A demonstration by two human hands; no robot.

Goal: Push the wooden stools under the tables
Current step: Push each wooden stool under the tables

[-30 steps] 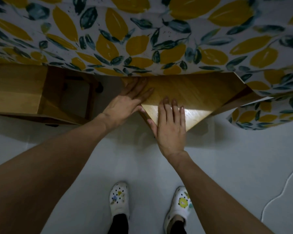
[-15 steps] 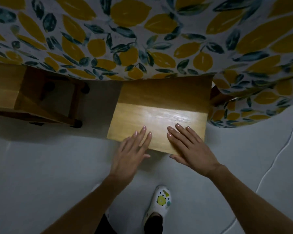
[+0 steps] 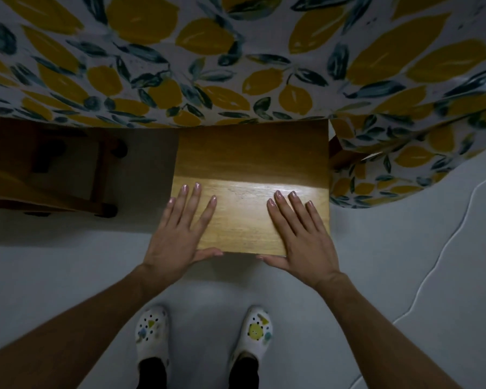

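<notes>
I'm looking straight down w/ the head cam. Centre of frame: a wooden stool (image 3: pixel 250 192), seat square-on to me, its far half in shadow under the edge of the lemon-print tablecloth (image 3: pixel 236 66), near half lit and sticking out over the grey floor (image 3: pixel 68 276). So it's only partway under the table.

My left hand (image 3: pixel 180 237) lies flat on the seat's lower-left corner, fingers spread and pointing up-frame, thumb hooked along the near edge. Not clenched, nothing grasped, just palm pressed on wood. Right hand (image 3: pixel 303 237) mirrors it on the lower-right corner: fingers flat on top, thumb along the near edge, also ungripped, flat contact only. Both forearms run in from the bottom corners of the frame.

Left side of frame, mid-height: a second stool (image 3: pixel 54 169), darker, mostly in shadow beneath the cloth; I see its legs, rungs and round foot ends, but can't tell how far under it sits. Apart from the centre stool, w/ a strip of shaded floor between.

Right of the centre stool the cloth hangs down in a fold (image 3: pixel 390 169), just beside the seat's right edge; a bit of wood shows at that gap.

Bottom centre: my two white clogs (image 3: pixel 202 335) w/ coloured charms, side by side on the floor. A thin white cable (image 3: pixel 443 248) snakes across the floor at lower right.
</notes>
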